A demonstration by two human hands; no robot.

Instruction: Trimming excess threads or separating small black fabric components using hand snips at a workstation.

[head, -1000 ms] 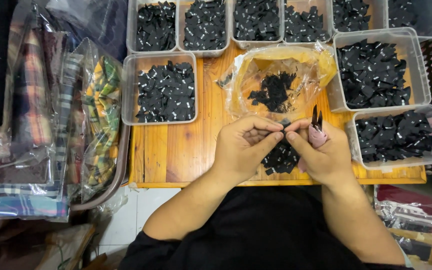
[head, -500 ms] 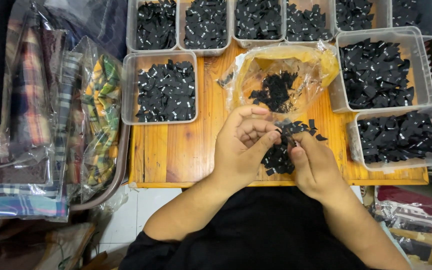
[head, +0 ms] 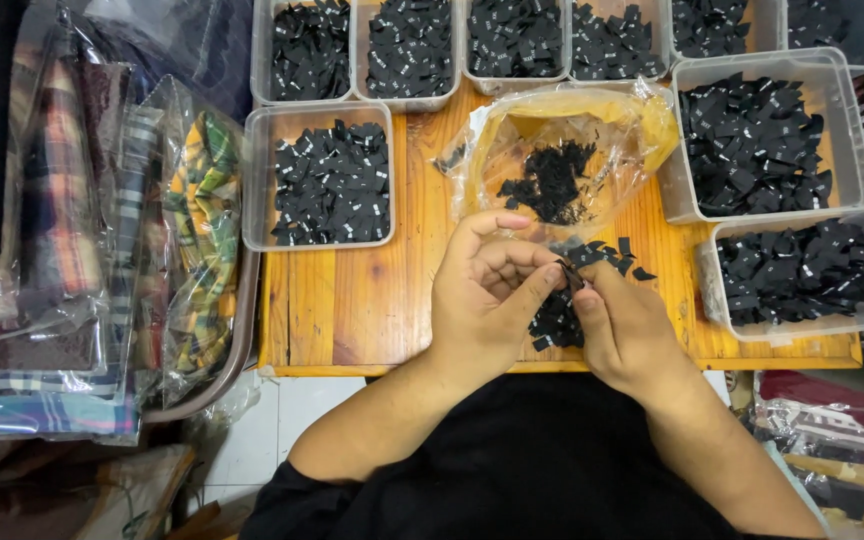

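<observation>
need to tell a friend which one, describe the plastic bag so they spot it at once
On the wooden table, look just beyond the person's hands. The bag lies crumpled and open among rigid clear tubs; it alone is soft and yellow-tinted, with a small heap of black pieces inside.

Bagged plaid fabrics [head: 72, 250] at left

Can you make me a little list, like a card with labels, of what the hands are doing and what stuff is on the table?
left hand: fingers curled, pinching a small black tag together with the other hand
right hand: fingertips meet the left at the same tag
under the hands: loose pile of black tags
behind the hands: open clear plastic bag holding more black tags
table: orange wood
clear tubs: all hold black tags
far left: folded plaid cloth in plastic wrap
</observation>
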